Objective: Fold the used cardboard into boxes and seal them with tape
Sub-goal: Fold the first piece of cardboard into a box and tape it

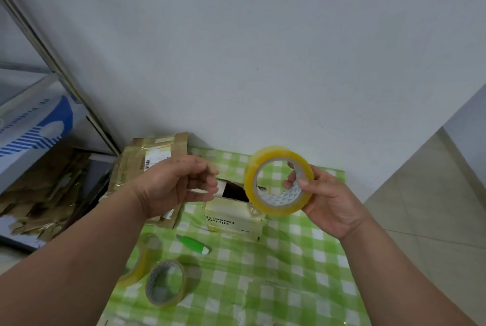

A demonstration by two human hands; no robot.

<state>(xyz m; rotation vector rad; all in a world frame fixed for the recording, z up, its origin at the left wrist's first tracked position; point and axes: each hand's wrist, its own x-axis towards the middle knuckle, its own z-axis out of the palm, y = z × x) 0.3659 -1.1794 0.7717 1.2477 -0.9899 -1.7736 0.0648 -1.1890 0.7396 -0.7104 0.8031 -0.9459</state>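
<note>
gripping a full roll of yellowish clear packing tape (279,180) in the air, the right hand (327,201) has its thumb on the outer rim and fingers hooked through the patterned core. the left hand (175,183) hovers just beside it, well above the table, fingers curled with thumb and fingertips drawn together; whether they pinch a tape end cannot be told. below and between the hands stands a small pale cardboard box with black lettering (234,216), its top flaps parted over a dark opening. it sits on a green and white checked tablecloth (302,273). nearer the person lie a green and white utility knife (193,244) and two more tape rolls: a nearly spent one (165,282) and another partly behind the left forearm (139,262). flattened brown taped cardboard (152,160) rests at the table's far left corner.
</note>
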